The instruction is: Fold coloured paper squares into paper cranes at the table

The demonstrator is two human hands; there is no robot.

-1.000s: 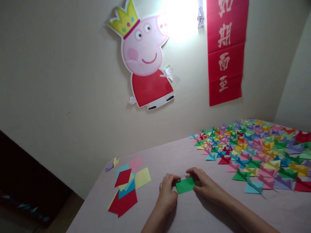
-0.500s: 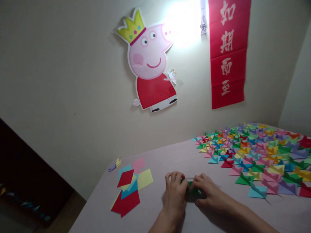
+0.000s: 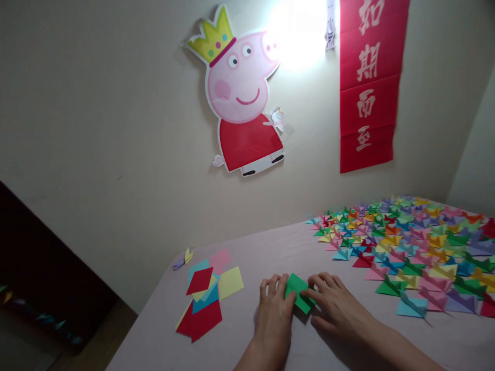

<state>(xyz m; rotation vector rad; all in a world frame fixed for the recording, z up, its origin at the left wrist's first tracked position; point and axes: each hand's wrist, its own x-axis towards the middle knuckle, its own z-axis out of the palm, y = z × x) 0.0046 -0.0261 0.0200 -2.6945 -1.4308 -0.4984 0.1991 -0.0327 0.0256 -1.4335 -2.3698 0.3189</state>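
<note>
Head view: left hand (image 3: pixel 274 305) and right hand (image 3: pixel 335 303), nearly closed, pinch green paper (image 3: pixel 298 289) (edges partly hidden).

Left hand (image 3: pixel 274 308) hides part of the green paper (image 3: pixel 297 285)

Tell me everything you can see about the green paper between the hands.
The green paper is a small, bright, matte-looking piece with straight edges, apparently folded, though the fingers hide part of its outline. It sits at a slant, its far corner pointing toward the wall, above the pale pink surface, with a shadow by its near edge. The left hand touches its left side, and fingertips of the right hand meet its right side.
</note>
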